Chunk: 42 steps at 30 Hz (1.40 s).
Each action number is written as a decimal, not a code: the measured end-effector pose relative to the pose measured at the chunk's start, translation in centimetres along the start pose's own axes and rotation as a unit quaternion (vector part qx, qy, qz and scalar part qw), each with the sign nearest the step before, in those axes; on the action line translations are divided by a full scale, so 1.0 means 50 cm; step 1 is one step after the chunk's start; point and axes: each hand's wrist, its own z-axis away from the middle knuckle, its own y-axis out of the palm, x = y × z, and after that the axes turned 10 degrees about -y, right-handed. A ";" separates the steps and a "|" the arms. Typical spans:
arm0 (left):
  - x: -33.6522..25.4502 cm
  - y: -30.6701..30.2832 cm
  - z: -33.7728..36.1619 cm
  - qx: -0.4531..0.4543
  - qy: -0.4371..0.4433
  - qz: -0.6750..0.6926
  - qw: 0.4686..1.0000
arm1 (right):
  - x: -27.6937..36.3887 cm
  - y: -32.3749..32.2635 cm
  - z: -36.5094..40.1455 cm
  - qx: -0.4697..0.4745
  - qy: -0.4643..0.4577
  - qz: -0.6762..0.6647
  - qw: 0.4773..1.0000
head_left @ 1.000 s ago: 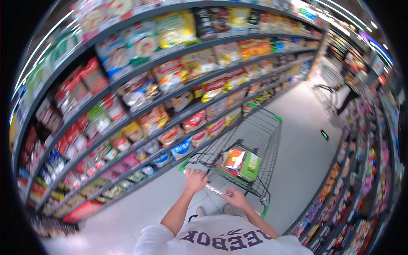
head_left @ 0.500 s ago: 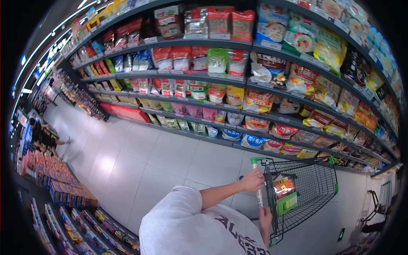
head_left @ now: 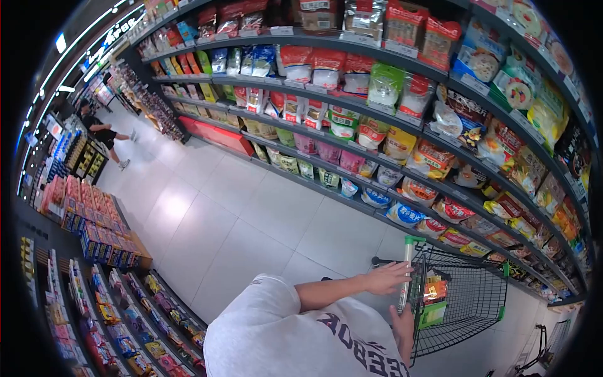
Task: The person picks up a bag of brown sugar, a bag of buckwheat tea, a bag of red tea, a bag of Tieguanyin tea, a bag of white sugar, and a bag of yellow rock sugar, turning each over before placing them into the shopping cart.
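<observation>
A black wire shopping cart with green corner pieces stands in front of me. My left hand lies across its pale handle, fingers stretched out rather than wrapped round. Lower on the same handle, my right hand has the bar between thumb and fingers; part of its grip is hidden. Inside the cart near the handle are an orange-and-red package and a green package.
Long shelves of bagged food run along the far side of the tiled aisle. Stacked pink and blue boxes stand at left, beside low snack racks. A person is farther off. Another cart shows at lower right.
My left hand has loosened from a closed grip to stretched fingers on the handle. The view has turned, so shelves and cart sit farther right. The distant person shows more fully.
</observation>
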 end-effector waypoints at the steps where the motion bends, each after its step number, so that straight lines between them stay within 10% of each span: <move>1: 0.007 -0.005 0.005 0.000 -0.003 0.002 1.000 | 0.012 0.005 -0.018 -0.011 -0.014 0.004 1.000; 29: 0.111 -0.010 0.015 0.084 0.004 0.087 0.993 | 0.036 0.068 -0.235 -0.051 -0.179 -0.060 0.981; 42: 0.147 -0.150 -0.043 0.081 -0.003 0.172 0.982 | 0.123 0.051 -0.254 -0.130 -0.030 -0.044 0.990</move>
